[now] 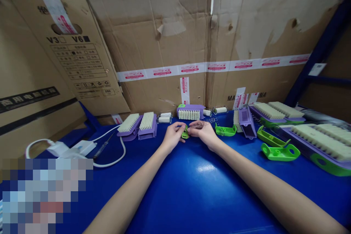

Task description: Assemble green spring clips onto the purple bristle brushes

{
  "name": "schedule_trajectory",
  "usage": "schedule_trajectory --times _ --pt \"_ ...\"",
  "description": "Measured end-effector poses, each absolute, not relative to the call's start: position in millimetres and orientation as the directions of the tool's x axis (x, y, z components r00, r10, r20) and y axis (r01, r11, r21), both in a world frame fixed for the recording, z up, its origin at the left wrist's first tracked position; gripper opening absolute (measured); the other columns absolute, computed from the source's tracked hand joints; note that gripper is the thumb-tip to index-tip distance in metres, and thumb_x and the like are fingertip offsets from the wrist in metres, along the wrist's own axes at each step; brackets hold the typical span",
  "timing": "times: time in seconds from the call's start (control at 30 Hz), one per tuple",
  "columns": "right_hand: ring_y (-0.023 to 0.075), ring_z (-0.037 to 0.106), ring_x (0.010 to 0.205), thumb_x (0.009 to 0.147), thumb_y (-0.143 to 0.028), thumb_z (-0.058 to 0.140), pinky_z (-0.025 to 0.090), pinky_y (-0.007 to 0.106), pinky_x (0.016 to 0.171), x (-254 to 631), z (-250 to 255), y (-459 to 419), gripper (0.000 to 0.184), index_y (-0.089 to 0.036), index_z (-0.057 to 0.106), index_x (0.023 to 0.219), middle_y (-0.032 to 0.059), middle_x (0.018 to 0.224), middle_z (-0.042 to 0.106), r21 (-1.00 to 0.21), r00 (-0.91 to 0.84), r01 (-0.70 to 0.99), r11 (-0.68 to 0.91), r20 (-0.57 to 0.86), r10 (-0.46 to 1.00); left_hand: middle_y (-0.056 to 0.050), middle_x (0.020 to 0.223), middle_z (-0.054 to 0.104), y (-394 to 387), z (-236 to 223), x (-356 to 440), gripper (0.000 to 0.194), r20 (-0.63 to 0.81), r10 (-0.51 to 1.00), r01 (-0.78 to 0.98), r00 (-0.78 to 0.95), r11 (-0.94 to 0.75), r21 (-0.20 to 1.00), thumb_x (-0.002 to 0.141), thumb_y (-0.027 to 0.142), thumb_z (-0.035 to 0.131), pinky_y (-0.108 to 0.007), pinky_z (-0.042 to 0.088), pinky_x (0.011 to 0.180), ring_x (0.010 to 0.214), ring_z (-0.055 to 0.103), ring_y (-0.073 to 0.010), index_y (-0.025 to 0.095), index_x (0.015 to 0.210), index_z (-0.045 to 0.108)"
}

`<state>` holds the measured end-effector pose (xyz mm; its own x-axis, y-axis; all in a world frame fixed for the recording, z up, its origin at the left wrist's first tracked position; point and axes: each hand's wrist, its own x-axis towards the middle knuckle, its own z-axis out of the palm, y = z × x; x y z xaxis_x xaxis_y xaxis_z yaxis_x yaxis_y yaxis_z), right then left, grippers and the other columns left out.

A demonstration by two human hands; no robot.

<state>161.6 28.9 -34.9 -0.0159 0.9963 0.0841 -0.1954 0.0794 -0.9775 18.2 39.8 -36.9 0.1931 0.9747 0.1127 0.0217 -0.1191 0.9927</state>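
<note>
My left hand (pixel 173 136) is closed on a small green plastic part (pixel 184 132), held upright just above the blue table. Close on its right, my right hand (pixel 205 134) has its fingers pinched together, the tips at the green part's edge. A thin wire coil spring (pixel 199 125) shows against my right fingers and appears to be held in them; its far end is hard to make out. Behind the hands lies a purple brush head (pixel 189 112) with cream bristles. Loose springs (pixel 211 120) and a green bracket (pixel 225 130) lie to the right of my right hand.
Two purple brush heads (pixel 147 125) and clear-cased white rollers (pixel 164 117) lie left. More green brackets (pixel 280 152) and purple-green brush units (pixel 320 142) fill the right side. A white-corded power adapter (pixel 59 149) and a screwdriver (pixel 103 146) lie left; cardboard (pixel 164 44) walls the back.
</note>
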Motion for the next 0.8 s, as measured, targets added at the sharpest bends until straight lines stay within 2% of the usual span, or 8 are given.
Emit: schedule_trajectory --times 0.2,0.5,0.67,0.8 --pt "0.0153 0.065 0.058 0.047 -0.02 0.082 0.055 0.031 0.065 166.4 -31.2 28.1 0.037 -0.015 0.06 0.077 0.0005 0.063 0.066 -0.96 -0.023 -0.278 -0.006 0.001 1.0 -0.006 0.077 0.067 38.4 -32.9 15.0 0.037 0.074 0.959 -0.074 0.274 -0.056 0.996 0.073 0.033 0.069 -0.022 0.054 0.05 0.068 0.067 -0.0164 0.013 0.102 0.056" --pt "0.0175 0.067 0.06 0.052 -0.016 0.079 0.055 0.034 0.071 169.6 -33.2 29.6 0.032 -0.014 0.06 0.077 0.0033 0.064 0.067 -0.937 -0.061 -0.347 -0.038 -0.018 0.998 -0.007 0.079 0.068 36.8 -28.8 13.8 0.032 0.058 0.955 -0.091 0.291 -0.033 0.995 0.077 0.024 0.064 -0.025 0.056 0.054 0.07 0.067 -0.0165 0.013 0.106 0.056" --pt "0.017 0.066 0.059 0.05 -0.017 0.08 0.056 0.033 0.069 169.2 -34.2 30.2 0.033 -0.014 0.06 0.077 0.0037 0.066 0.068 -0.94 -0.054 -0.34 -0.033 -0.016 0.998 -0.006 0.077 0.067 37.3 -30.3 14.1 0.028 0.056 0.958 -0.104 0.281 -0.027 0.994 0.078 0.021 0.061 -0.027 0.056 0.053 0.069 0.067 -0.0167 0.014 0.105 0.057" --pt "0.0138 0.064 0.055 0.049 -0.022 0.08 0.054 0.03 0.065 168.1 -35.9 30.8 0.034 -0.014 0.06 0.075 0.001 0.064 0.066 -0.961 -0.054 -0.277 0.022 0.039 0.998 -0.007 0.076 0.068 37.9 -32.0 15.5 0.03 0.053 0.961 -0.083 0.271 -0.031 0.996 0.077 0.02 0.06 -0.026 0.055 0.053 0.068 0.068 -0.0175 0.012 0.106 0.056"
